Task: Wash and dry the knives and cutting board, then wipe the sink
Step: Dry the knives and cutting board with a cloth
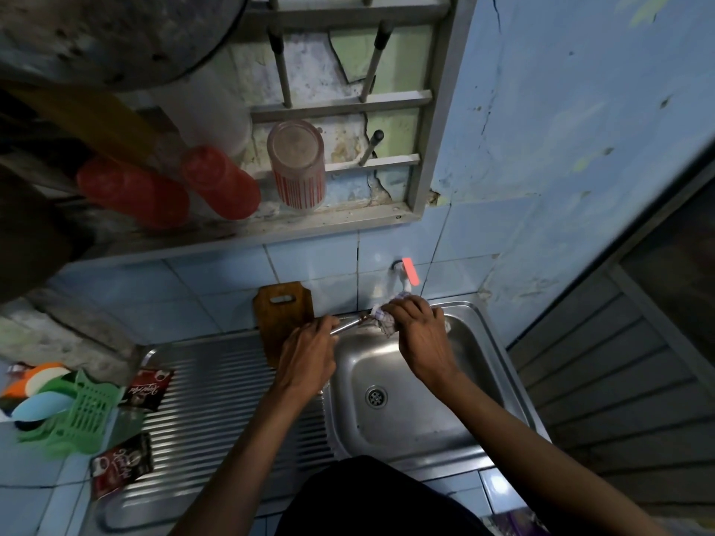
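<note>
Green basket (83,413): at the far left edge of the tiled counter, just left of the drainboard; it holds round plastic pieces, one orange, one white, one pale blue, with more green beneath that cannot be counted.
Sachets (147,388): two dark red and black packets on the left edge of the drainboard, one near the basket and one nearer the front corner; the script on them is too blurred to read.
Red tumblers (220,181): two, hung on the left part of the wall rack above the counter.
Striped glass (297,170): one clear glass with red stripes, upside down on a rack peg, right of the tumblers.
Cutting board (284,323): one brown wooden board with a handle slot, standing on the back edge of the drainboard and leaning on the tiles, just left of the basin.
Left hand (305,359): fingers curled round the metal handle of the knife, over the basin's back left corner.
Knife (348,324): one in view, held level across the back edge of the sink, blade end wrapped in the cloth.
Cloth (385,319): one checked rag, bunched round the blade.
Right hand (419,334): fingers closed over the cloth, pinching the blade through it.
Tap (404,274): one, on the wall just above the right hand, with an orange-red lever.
Sink (483,381): one steel basin with a drain at its middle.
</note>
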